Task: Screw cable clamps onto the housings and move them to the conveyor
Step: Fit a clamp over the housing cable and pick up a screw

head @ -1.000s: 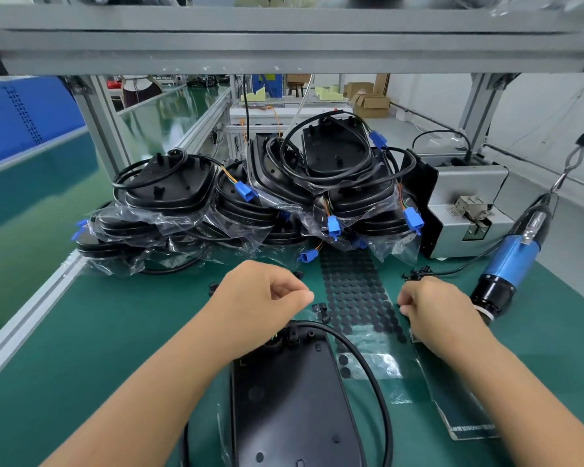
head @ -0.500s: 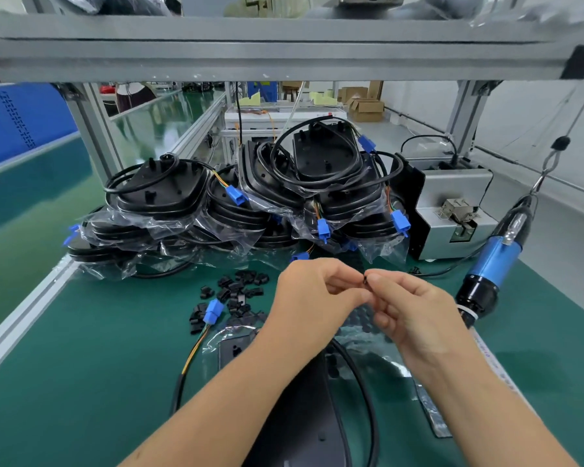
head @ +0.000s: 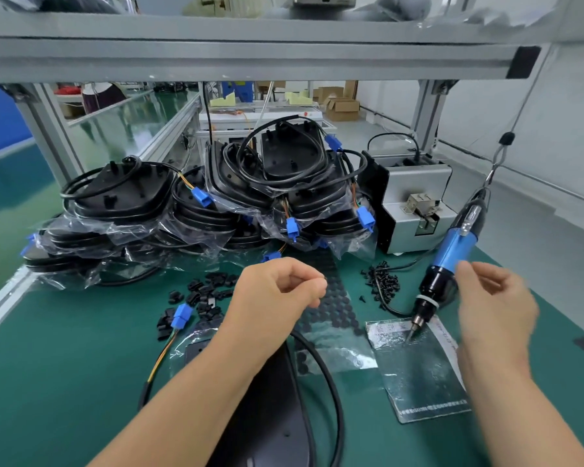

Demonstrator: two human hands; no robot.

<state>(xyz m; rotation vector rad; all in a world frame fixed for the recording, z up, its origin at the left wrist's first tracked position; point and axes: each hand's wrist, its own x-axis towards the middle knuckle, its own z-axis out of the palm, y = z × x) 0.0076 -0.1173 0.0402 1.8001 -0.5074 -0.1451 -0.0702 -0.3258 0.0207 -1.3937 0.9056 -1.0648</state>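
A black housing (head: 270, 416) lies near the table's front edge, partly under my left forearm, with its black cable (head: 332, 385) curving along its right side. My left hand (head: 277, 291) hovers above it, thumb and forefinger pinched together on a tiny screw that hardly shows. My right hand (head: 493, 305), blurred, has its fingers spread right beside the black collar of the hanging blue electric screwdriver (head: 452, 251) and is not gripping it. Loose black cable clamps (head: 206, 294) lie left of my left hand. A small pile of black screws (head: 381, 281) sits between my hands.
Bagged housings (head: 216, 203) are stacked at the back, and a grey screw feeder (head: 415, 197) stands at back right. A sheet of round black pads (head: 331, 298) and a plastic bag (head: 418, 369) lie on the green mat. The green conveyor (head: 0, 203) runs along the left.
My hands met over the housing with a small black part between the fingertips, then separated. The right hand swung right to the screwdriver; the left stayed pinched.
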